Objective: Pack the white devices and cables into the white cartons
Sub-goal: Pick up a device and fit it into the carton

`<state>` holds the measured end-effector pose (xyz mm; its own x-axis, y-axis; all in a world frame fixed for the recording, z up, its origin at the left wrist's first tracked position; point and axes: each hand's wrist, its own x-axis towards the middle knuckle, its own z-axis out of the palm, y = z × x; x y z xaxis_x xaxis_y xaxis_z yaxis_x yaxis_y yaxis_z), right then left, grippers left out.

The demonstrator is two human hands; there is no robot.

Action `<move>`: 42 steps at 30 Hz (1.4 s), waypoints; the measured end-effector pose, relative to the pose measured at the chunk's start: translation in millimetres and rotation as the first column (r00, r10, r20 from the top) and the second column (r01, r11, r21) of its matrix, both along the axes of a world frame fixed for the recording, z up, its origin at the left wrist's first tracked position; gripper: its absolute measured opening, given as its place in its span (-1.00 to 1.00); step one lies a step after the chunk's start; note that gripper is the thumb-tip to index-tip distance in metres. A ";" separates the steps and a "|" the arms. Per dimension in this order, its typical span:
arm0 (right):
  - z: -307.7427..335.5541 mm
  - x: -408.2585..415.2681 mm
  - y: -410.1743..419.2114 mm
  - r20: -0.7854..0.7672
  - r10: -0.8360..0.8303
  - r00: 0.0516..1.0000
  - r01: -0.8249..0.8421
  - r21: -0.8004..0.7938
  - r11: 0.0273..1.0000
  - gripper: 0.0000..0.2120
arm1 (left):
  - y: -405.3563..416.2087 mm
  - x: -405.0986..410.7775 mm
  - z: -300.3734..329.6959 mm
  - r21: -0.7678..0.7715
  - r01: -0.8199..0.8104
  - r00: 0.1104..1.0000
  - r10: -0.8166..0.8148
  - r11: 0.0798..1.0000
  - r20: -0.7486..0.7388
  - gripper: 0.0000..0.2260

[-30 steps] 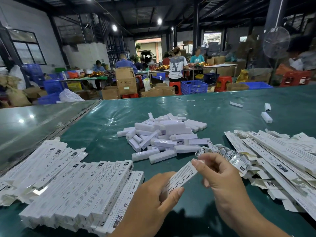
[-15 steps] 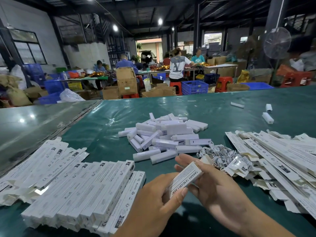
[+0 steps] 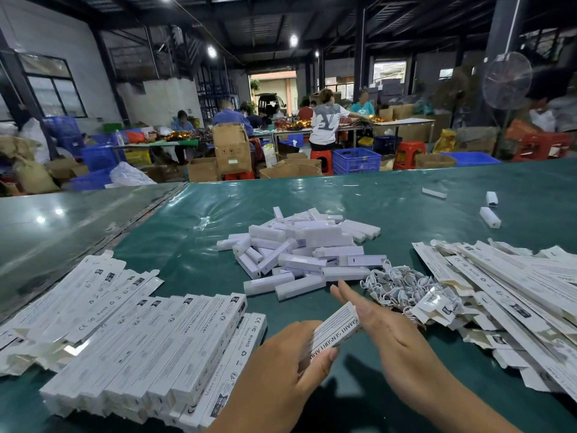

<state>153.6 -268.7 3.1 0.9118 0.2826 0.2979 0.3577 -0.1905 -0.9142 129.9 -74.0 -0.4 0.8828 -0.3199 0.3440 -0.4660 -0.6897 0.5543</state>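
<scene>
A long, slim white cardboard carton printed "SMART SENSOR LAMP" (image 3: 335, 331) was held near the front edge of a green plastic-covered table (image 3: 193, 220). The left hand (image 3: 290, 354) gripped its near end, thumb curled over the top face. The right hand (image 3: 384, 326) lay flat along its far end, fingers straight and together, touching rather than clasping.

Whether the carton was already filled could not be told. It was judged light and thin-walled, easily crushed, so best taken along its long edges.

A loose heap of white plastic bar-shaped devices (image 3: 299, 248) lay farther back at centre; these looked rigid, smooth and a little slippery. Just right of the hands was a tangle of thin white cables (image 3: 396, 285), limp and likely to snag. Closed cartons (image 3: 162, 348) were stacked at the near left, flat unfolded ones (image 3: 512, 285) at the right.
</scene>
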 end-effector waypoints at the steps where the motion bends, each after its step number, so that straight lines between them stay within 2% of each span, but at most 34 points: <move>1: -0.4 0.3 0.4 0.034 -0.028 0.999 0.030 -0.063 0.998 -0.47 | 0.6 -0.4 0.1 0.029 -0.005 1.000 0.005 1.000 -0.005 -0.60; 4: -1.4 4.1 -0.8 0.074 -0.068 0.995 0.077 -0.127 0.989 -0.62 | 0.6 -2.8 1.8 0.116 -0.024 1.000 0.023 0.993 0.007 -0.62; 9: -0.7 7.6 -3.3 -0.005 -0.020 1.000 0.019 -0.018 1.000 -0.62 | -1.1 -4.2 4.7 0.116 -0.033 0.999 0.031 0.993 0.017 -0.61; 14: -4.3 8.3 0.2 -0.081 -0.037 0.996 0.048 0.135 0.990 -0.66 | -0.5 -3.1 3.1 0.125 -0.031 0.999 0.027 0.992 0.038 -0.61; 16: -2.5 8.1 -0.2 -0.095 -0.036 0.995 0.050 0.150 0.987 -0.65 | 0.0 -3.3 2.7 0.131 -0.024 0.999 0.018 0.991 0.041 -0.59; 22: 1.1 4.5 -3.5 -0.067 0.000 0.998 0.006 0.095 0.995 -0.66 | -0.3 -3.2 2.8 0.155 -0.022 0.998 0.014 0.988 0.053 -0.45; 25: 4.9 4.5 -5.0 0.005 -0.021 1.000 0.020 0.061 0.998 -0.69 | -0.8 -3.3 3.9 0.151 -0.021 0.998 0.012 0.988 0.057 -0.40; 27: 7.2 2.6 -4.8 0.067 -0.031 0.997 0.029 0.038 0.999 -0.65 | -2.3 -4.1 5.3 0.226 -0.025 0.995 0.002 0.974 0.098 -0.36; 29: 7.4 -1.8 -3.3 0.171 -0.013 0.985 0.022 -0.051 0.998 -0.59 | -6.9 -6.6 4.4 0.276 0.000 0.996 -0.025 0.961 0.088 -0.32; 32: 5.6 -7.8 0.6 0.280 0.052 0.959 0.025 -0.265 0.964 -0.45 | -13.8 -9.5 10.4 0.311 -0.017 0.982 -0.042 0.950 0.183 -0.41; 34: 5.4 -10.0 1.2 0.288 0.040 0.957 0.053 -0.307 0.950 -0.51 | -15.8 -9.9 11.6 0.345 -0.019 0.986 -0.040 0.938 0.163 -0.40; 36: 3.9 -10.1 3.8 0.259 -0.017 0.966 0.078 -0.230 0.970 -0.66 | -14.5 -10.3 6.5 0.386 -0.017 0.983 -0.056 0.923 0.175 -0.50; 37: 1.8 -8.6 4.8 0.229 -0.040 0.973 0.083 -0.182 0.980 -0.62 | -15.4 -11.4 7.4 0.376 0.002 0.987 -0.062 0.927 0.147 -0.55; 39: -0.1 -6.4 6.9 0.180 -0.078 0.981 0.103 -0.136 0.985 -0.40 | -18.0 -9.0 7.0 0.351 0.032 0.991 -0.075 0.936 0.111 -0.57; 42: 1.8 5.4 -0.2 0.088 -0.236 0.968 0.239 -0.024 0.971 -0.36 | 2.6 1.7 -0.1 0.351 -0.033 0.998 0.011 0.936 0.063 -0.53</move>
<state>159.0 -268.9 5.0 0.9261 0.0721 0.3703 0.3737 -0.3095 -0.8744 131.6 -71.3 -0.5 0.8723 -0.4108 0.2653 -0.4733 -0.8457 0.2465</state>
